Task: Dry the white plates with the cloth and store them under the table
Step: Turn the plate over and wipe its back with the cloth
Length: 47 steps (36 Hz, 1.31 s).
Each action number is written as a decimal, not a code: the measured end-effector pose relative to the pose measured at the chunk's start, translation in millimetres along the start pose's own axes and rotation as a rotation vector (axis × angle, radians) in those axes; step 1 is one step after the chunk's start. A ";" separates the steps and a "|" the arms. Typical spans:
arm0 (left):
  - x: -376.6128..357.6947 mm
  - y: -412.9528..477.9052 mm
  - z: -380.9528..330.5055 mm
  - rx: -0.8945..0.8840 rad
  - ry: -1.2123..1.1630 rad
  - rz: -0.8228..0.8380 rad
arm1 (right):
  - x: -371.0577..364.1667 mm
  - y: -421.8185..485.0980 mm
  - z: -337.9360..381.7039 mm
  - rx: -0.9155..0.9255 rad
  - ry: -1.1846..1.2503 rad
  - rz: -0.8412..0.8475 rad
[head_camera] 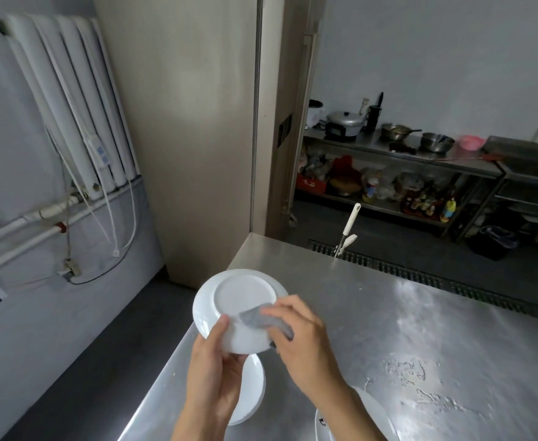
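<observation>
A radiator (70, 100) is seen on the left wall, with a tall cabinet (181, 122) beside it. Above the near left corner of the steel desk (420, 329), a white plate (245, 294) is held tilted, its underside turned up towards the camera. Its near rim is pinched by the left grip (210, 370): the thumb is laid on the underside and the fingers are curled beneath. A grey cloth (261, 319) is pressed onto the underside near that rim by the right grip (302, 338), whose fingers are curled round it. Under the left grip, a second plate (255, 386) is seen lying on the desk, partly hidden. A third plate (372, 415) is cut off by the lower edge, beside the right forearm. Wet marks are spread over the desk to the right. Across the room, pots (345, 124) are set on a far desk (468, 160).
</observation>
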<state>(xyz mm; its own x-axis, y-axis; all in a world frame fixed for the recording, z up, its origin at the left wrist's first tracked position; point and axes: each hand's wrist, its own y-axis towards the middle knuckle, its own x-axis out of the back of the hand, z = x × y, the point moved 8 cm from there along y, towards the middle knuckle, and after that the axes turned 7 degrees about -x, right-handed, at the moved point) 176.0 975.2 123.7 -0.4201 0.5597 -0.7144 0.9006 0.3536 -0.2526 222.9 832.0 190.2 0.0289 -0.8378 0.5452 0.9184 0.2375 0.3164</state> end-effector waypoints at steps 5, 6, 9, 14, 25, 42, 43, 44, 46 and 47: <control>-7.0 -3.5 6.8 0.051 -0.010 0.028 | -20.6 -13.8 24.2 0.286 -0.195 0.173; -9.1 -3.7 5.9 0.047 -0.010 0.037 | -18.6 -10.6 24.6 0.291 -0.220 0.158; -10.8 -2.1 1.4 0.018 0.024 0.047 | -18.9 -8.7 33.8 0.400 -0.257 0.155; -1.4 5.4 -4.9 -0.014 0.149 0.026 | -21.1 -9.6 24.7 0.467 -0.416 0.192; 11.8 26.0 -8.7 -0.074 0.362 -0.016 | 9.4 13.1 -44.3 -0.156 0.036 -0.152; 15.7 26.7 63.8 0.073 0.719 0.180 | 60.8 -21.3 -165.0 -0.749 0.497 -0.183; 16.0 25.2 74.1 0.107 0.738 0.201 | 69.9 -30.4 -177.4 -0.778 0.435 -0.225; 16.2 23.4 85.4 0.145 0.753 0.223 | 77.0 -40.2 -189.7 -0.806 0.378 -0.245; 17.1 18.3 109.2 0.218 0.774 0.274 | 85.0 -61.1 -214.1 -0.844 0.273 -0.228; 17.5 15.5 121.9 0.252 0.786 0.301 | 86.7 -72.3 -226.5 -0.866 0.232 -0.209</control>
<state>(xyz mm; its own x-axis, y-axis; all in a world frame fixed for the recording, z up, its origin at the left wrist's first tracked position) 196.2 899.1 27.7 -0.0320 0.9895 -0.1410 0.9444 -0.0163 -0.3284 248.4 630.9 38.7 -0.1782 -0.9223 0.3431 0.8861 -0.3020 -0.3516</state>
